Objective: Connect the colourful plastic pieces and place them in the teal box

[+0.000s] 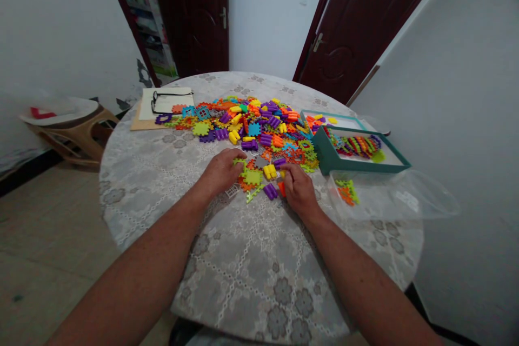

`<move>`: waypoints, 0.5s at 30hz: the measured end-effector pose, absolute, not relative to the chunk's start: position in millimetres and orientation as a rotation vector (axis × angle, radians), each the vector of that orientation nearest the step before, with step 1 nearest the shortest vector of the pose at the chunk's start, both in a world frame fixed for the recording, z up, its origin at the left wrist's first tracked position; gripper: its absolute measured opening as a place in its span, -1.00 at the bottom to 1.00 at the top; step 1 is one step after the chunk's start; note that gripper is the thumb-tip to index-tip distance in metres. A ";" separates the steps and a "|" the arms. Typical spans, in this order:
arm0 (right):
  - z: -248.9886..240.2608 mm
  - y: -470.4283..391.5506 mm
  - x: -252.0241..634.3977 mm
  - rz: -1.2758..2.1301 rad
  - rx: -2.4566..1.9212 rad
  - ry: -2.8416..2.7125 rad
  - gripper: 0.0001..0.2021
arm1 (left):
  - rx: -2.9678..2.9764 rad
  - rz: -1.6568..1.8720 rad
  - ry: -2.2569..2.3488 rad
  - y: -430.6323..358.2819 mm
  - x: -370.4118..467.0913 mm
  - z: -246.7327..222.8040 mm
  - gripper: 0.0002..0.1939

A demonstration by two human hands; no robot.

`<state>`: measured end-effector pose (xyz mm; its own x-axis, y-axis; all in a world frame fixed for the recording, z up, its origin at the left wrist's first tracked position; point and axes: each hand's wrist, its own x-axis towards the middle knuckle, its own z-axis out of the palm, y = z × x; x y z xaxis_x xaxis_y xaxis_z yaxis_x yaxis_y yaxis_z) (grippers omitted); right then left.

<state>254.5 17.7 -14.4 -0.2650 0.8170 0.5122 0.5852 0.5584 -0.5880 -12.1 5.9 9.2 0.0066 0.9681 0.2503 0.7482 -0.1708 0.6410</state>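
Observation:
My left hand [224,170] is at the near left edge of the heap, its fingers closed at a lime-green notched building piece [240,162]. A flat lime-green square piece [253,177] lies just right of it. My right hand [300,189] is curled, with its index finger towards the left; whether something is in the fingers is hidden. By its fingertips lie a yellow ribbed piece [270,172] and an orange piece [281,189], partly covered. A purple ribbed piece [270,191] rests on the cloth between my hands.
Behind my hands spreads a heap of coloured plastic pieces [255,124]. At the right stand a green-sided box [324,154] with stacked pieces and a clear plastic lid [389,197] holding a few. Glasses [154,101] lie on paper [170,102] at the back left.

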 end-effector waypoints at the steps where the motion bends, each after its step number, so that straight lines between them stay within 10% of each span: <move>1: -11.2 16.5 255.4 0.364 -1.147 -1.939 -0.74 | 1.912 0.966 1.764 6.6 -12.4 9.3 -0.72; 15: 3.6 -39.1 235.3 0.209 -1.312 -2.504 -0.81 | 1.865 1.099 1.875 11.1 1.4 -2.4 -0.83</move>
<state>235.3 -39.1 3.6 -0.5348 0.8210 0.1999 0.7765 0.5708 -0.2670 1.4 11.1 -2.4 -0.1299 0.9416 0.3107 0.7311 -0.1207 0.6715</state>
